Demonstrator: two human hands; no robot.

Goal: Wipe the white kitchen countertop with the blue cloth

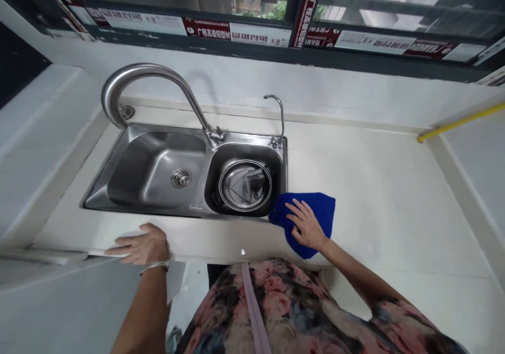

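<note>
My right hand (305, 224) lies flat with fingers spread on a blue cloth (320, 210), pressing it onto the pale countertop (386, 185) just right of the steel double sink (118, 170). My left hand (141, 245) rests open, fingers stretched out, on the counter's front edge below the left basin. It holds nothing and a bracelet sits at its wrist.
A tall curved faucet (158, 80) arches over the left basin, and a small tap (278, 117) stands behind the right one. A round steel strainer basket (245, 185) sits in the right basin. A window frame runs along the back wall; a yellow pipe (460, 123) is at right.
</note>
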